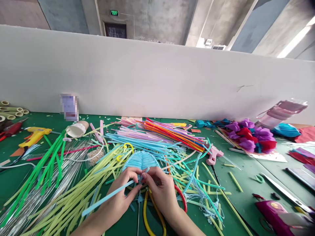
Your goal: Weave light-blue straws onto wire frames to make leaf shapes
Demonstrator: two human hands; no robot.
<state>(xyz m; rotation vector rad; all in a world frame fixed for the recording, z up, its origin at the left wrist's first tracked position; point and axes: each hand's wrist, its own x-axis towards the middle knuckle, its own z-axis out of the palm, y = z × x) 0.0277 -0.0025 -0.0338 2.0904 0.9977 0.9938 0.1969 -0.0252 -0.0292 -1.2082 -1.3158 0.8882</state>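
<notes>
A light blue leaf-shaped piece (141, 159), wound from pipe cleaner, stands on a wire stem between my hands. My left hand (122, 191) pinches a long light blue pipe cleaner (104, 198) that runs down to the left. My right hand (162, 186) pinches the base of the leaf, fingertips meeting those of the left hand. Under my hands lie pliers with red and yellow handles (147, 213).
Piles of pale yellow-green (73, 196), green (46, 164), blue, pink and orange (172, 131) pipe cleaners and silver wires (36, 193) cover the green table. A yellow glue gun (34, 135), pink glue gun (213, 154), paper cup (76, 128), purple-red flowers (251, 134), scissors (283, 193).
</notes>
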